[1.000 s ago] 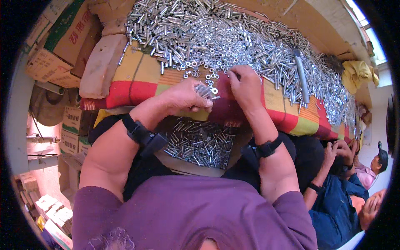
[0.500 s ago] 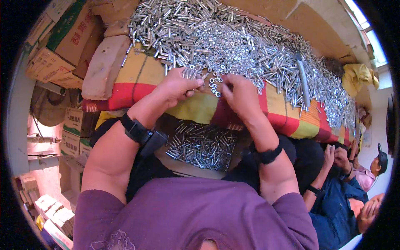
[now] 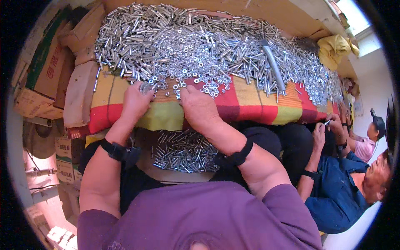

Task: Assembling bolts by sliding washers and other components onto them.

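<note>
My left hand (image 3: 136,104) is closed around a small bunch of shiny metal bolts (image 3: 145,87), held at the near edge of the heap; its fingers partly hide them. Right beside the loose washers or nuts (image 3: 176,87), my right hand (image 3: 201,106) points its fingers down, thumb and fingertips drawn together. What they pinch, if anything, is hidden. Past both hands spreads a pile of metal rings (image 3: 179,50), with metal sleeves or bolts (image 3: 129,33) heaped around it. All of this lies on a checked cloth (image 3: 162,116) in red, yellow and green.
Below the cloth's edge, between my legs, a box holds more bolts (image 3: 185,154). A grey curved strip (image 3: 273,68) lies on the heap. At left stand a pale block (image 3: 79,96) and cardboard boxes (image 3: 48,75). A co-worker in blue (image 3: 333,200) sits close on my right.
The view has shifted, so the heap appears further left. My left hand still holds the bolts. My right hand has come down onto the rings at the near edge.
</note>
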Demonstrator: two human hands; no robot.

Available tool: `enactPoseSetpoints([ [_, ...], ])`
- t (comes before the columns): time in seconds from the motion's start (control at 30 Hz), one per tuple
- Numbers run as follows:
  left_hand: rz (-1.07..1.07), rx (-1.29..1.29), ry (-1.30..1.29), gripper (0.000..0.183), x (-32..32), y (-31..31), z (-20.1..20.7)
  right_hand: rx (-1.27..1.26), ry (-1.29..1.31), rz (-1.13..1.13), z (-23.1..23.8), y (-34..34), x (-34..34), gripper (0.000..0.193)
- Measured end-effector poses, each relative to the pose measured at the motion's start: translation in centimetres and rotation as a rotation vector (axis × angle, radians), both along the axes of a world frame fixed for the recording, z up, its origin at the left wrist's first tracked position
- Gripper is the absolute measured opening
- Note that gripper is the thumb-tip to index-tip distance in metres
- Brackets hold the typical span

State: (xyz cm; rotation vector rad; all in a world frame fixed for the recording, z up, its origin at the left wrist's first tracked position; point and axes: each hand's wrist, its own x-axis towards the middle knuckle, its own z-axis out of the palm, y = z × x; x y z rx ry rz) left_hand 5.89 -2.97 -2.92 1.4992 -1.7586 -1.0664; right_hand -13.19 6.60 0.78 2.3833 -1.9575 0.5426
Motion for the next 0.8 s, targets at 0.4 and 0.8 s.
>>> enactPoseSetpoints([
  [0.4, -0.304, 0.223, 0.391, 0.010, -7.2, 2.8, 3.7, 0.253, -1.258, -0.191, 1.7, -0.4, -6.0, 0.006],
  [0.8, -0.464, 0.189, 0.429, 0.011, -4.7, 2.3, 3.6, 0.600, -1.656, -0.063, 1.2, -1.3, -4.3, 0.010],
])
